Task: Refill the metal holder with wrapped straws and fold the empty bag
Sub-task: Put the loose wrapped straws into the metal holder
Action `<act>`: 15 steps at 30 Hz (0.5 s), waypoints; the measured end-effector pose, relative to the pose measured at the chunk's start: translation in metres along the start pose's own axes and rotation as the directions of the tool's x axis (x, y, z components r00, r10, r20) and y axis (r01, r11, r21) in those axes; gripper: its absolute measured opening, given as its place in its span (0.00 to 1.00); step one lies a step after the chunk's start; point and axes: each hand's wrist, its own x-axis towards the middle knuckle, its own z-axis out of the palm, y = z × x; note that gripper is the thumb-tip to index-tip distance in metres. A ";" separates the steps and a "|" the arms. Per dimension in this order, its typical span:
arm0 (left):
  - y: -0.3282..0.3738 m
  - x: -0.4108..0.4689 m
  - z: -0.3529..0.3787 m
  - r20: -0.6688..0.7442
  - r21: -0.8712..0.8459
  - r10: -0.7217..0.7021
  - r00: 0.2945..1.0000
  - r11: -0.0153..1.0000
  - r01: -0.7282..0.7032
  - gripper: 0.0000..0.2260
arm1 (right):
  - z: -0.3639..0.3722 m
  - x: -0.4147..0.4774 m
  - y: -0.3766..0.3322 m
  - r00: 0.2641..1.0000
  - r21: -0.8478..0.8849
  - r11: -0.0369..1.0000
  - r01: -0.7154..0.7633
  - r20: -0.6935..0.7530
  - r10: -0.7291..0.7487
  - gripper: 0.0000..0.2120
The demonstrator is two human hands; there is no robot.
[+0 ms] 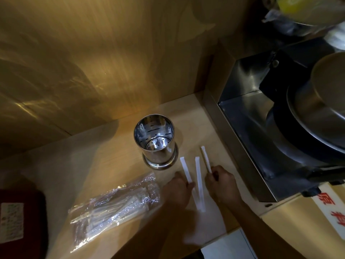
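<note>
Holder seemingly empty; bag holds straws.

This looks like the service corner of a drinks shop or small café: a pale wooden counter boxed in by wood-panelled walls, a black and steel machine on the right, and a white label with red Chinese characters (part of it cut off).

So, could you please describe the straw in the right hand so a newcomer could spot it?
Start at the metal holder on the counter. Three wrapped straws lie just right of it; the straw is the rightmost, pinched by the right hand, nearest the steel machine.
</note>
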 end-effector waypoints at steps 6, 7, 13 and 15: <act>0.015 0.003 -0.006 0.131 -0.187 -0.086 0.988 0.976 0.110 0.11 | -0.007 0.001 -0.005 1.000 0.038 0.999 -0.014 -0.021 0.015 0.03; 0.014 0.002 -0.007 0.154 -0.233 -0.080 0.985 0.966 0.115 0.11 | -0.008 0.001 -0.006 1.000 0.039 0.999 -0.018 -0.017 0.019 0.03; 0.013 -0.010 -0.026 0.084 -0.454 -0.035 0.996 0.888 0.070 0.07 | -0.022 0.001 -0.031 0.997 0.171 0.984 0.038 -0.074 -0.026 0.09; 0.016 -0.017 -0.041 -0.029 -0.514 -0.006 1.000 0.858 -0.009 0.04 | -0.032 0.002 -0.048 0.992 0.256 0.964 0.075 -0.118 -0.046 0.11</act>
